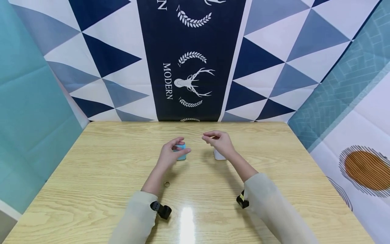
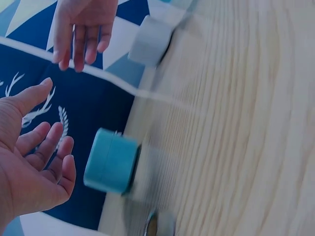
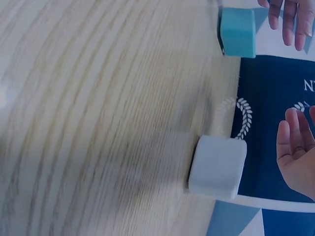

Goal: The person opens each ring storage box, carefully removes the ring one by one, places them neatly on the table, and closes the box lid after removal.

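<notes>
A small turquoise box with rounded edges stands on the table, partly hidden in the head view by my left hand. The left wrist view shows that hand raised beside the turquoise box, fingers loosely bent and holding nothing. To the right stands a similar white box, and my right hand hovers over it. In the right wrist view the white box is apart from the relaxed, bare fingers. A small ring-shaped object lies near my left wrist.
The wooden table ends at a patterned cloth backdrop. Teal cloth hangs on the left and a printed white cloth on the right. Each sleeve carries a black wrist camera.
</notes>
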Tool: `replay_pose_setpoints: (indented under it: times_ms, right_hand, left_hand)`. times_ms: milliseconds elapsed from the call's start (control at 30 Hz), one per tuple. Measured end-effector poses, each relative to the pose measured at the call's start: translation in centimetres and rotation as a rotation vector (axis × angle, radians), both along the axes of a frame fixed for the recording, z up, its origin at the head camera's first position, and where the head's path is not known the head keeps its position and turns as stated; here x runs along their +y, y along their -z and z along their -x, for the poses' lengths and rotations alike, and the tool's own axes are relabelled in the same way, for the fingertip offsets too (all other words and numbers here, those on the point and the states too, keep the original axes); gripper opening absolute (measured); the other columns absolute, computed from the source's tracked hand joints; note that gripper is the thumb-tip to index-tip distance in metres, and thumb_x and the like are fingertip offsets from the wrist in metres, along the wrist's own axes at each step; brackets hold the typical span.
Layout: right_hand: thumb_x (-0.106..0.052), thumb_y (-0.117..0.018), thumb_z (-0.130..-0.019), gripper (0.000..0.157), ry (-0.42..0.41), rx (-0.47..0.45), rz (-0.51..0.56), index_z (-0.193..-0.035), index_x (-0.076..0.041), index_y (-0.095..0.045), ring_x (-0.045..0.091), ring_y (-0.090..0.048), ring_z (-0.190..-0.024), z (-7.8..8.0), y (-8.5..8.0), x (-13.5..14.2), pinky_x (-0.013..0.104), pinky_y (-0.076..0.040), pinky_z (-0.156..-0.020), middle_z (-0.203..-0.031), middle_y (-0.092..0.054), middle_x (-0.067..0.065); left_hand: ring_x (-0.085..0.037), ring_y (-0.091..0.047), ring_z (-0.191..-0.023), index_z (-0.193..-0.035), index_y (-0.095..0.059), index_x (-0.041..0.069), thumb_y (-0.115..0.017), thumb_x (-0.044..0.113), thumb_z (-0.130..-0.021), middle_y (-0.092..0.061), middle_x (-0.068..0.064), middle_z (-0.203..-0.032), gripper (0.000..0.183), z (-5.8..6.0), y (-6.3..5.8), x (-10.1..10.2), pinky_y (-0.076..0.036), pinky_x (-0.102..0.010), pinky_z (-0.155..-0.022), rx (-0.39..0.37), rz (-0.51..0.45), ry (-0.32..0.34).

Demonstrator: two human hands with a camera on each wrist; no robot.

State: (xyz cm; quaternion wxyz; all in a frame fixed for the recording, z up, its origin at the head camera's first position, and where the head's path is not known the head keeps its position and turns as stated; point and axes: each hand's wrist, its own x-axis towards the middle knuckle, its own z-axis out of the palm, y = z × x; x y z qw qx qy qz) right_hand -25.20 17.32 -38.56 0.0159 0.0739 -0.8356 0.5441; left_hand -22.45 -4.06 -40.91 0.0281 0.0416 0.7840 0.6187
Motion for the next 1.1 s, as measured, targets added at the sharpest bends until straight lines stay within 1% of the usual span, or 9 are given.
replay_pose_setpoints:
  times_ms: [100, 333, 467, 567, 700, 833, 900, 967, 1100]
  right_hand:
    - [-0.028, -0.069, -0.085, 0.035, 0.015, -0.012, -0.008, -0.110, -0.003, -0.068, 0.006, -0.061, -0.077, 0.0, -0.1, 0.7, 0.028, -0.052, -0.072, -0.106, -0.069, 0.014]
    - [-0.029, -0.068, -0.085, 0.034, 0.043, -0.006, -0.042, -0.110, -0.006, -0.068, 0.006, -0.060, -0.081, -0.3, -0.1, 2.3, 0.020, -0.049, -0.071, -0.109, -0.068, 0.013]
    - [-0.030, -0.068, -0.085, 0.036, 0.071, -0.006, -0.041, -0.111, -0.006, -0.068, 0.003, -0.059, -0.080, -0.3, 0.0, 3.2, 0.020, -0.049, -0.071, -0.111, -0.067, 0.013]
    - [-0.032, -0.068, -0.085, 0.039, 0.086, -0.018, -0.041, -0.113, -0.005, -0.067, 0.001, -0.057, -0.077, -0.3, 0.0, 3.8, 0.021, -0.050, -0.071, -0.113, -0.066, 0.014]
    - [-0.029, -0.068, -0.086, 0.037, 0.097, -0.048, -0.035, -0.114, -0.004, -0.067, 0.001, -0.055, -0.075, -0.9, -0.8, 4.3, 0.023, -0.050, -0.071, -0.115, -0.065, 0.015]
    - [-0.021, -0.066, -0.088, 0.035, 0.110, -0.057, -0.036, -0.114, 0.001, -0.065, 0.002, -0.053, -0.073, -2.0, -2.1, 4.2, 0.019, -0.048, -0.067, -0.117, -0.063, 0.019]
    - [-0.018, -0.065, -0.088, 0.034, 0.117, -0.055, -0.044, -0.115, 0.003, -0.064, 0.002, -0.052, -0.073, -2.3, -2.3, 4.1, 0.016, -0.046, -0.064, -0.118, -0.063, 0.021]
    - [-0.018, -0.065, -0.088, 0.035, 0.120, -0.054, -0.052, -0.115, 0.004, -0.064, 0.001, -0.051, -0.072, -2.4, -2.1, 4.3, 0.014, -0.044, -0.063, -0.118, -0.062, 0.021]
    - [-0.023, -0.067, -0.087, 0.037, 0.127, -0.050, -0.037, -0.114, 0.002, -0.065, 0.000, -0.052, -0.072, -1.5, -0.4, 5.4, 0.015, -0.045, -0.064, -0.116, -0.063, 0.019]
  left_hand:
    - [-0.019, -0.055, -0.098, -0.127, -0.058, 0.014, -0.075, 0.023, -0.079, -0.060, -0.013, -0.123, 0.052, -0.1, 0.3, 1.1, -0.047, -0.030, -0.084, 0.008, -0.017, 0.018]
    - [-0.020, -0.055, -0.094, -0.125, -0.059, 0.014, -0.076, 0.024, -0.078, -0.062, -0.012, -0.119, 0.051, -0.2, 0.6, 3.5, -0.046, -0.024, -0.073, 0.021, -0.014, 0.037]
    - [-0.021, -0.054, -0.095, -0.126, -0.059, 0.015, -0.076, 0.025, -0.078, -0.062, -0.012, -0.120, 0.053, -0.2, 0.5, 4.7, -0.045, -0.024, -0.071, 0.020, -0.006, 0.059]
    - [-0.021, -0.053, -0.095, -0.127, -0.058, 0.015, -0.076, 0.025, -0.078, -0.062, -0.010, -0.120, 0.053, -0.1, 0.7, 5.5, -0.045, -0.025, -0.072, 0.020, 0.006, 0.074]
    - [-0.019, -0.052, -0.094, -0.127, -0.058, 0.015, -0.076, 0.026, -0.078, -0.063, -0.007, -0.118, 0.053, 0.1, 1.2, 6.2, -0.045, -0.026, -0.071, 0.008, 0.021, 0.083]
    - [-0.019, -0.053, -0.094, -0.128, -0.058, 0.013, -0.077, 0.029, -0.077, -0.063, -0.006, -0.117, 0.057, 0.3, 1.7, 6.8, -0.045, -0.026, -0.071, 0.011, 0.032, 0.088]
    - [-0.019, -0.054, -0.094, -0.127, -0.058, 0.012, -0.078, 0.030, -0.076, -0.064, -0.007, -0.117, 0.058, 0.4, 1.9, 7.1, -0.045, -0.025, -0.070, 0.014, 0.038, 0.084]
    - [-0.021, -0.054, -0.094, -0.127, -0.059, 0.011, -0.078, 0.029, -0.075, -0.064, -0.009, -0.117, 0.058, 0.4, 2.0, 7.4, -0.044, -0.026, -0.070, 0.015, 0.035, 0.080]
    - [-0.024, -0.055, -0.095, -0.126, -0.059, 0.008, -0.079, 0.024, -0.075, -0.063, -0.013, -0.118, 0.057, 0.5, 2.5, 8.0, -0.044, -0.027, -0.072, 0.026, 0.032, 0.088]
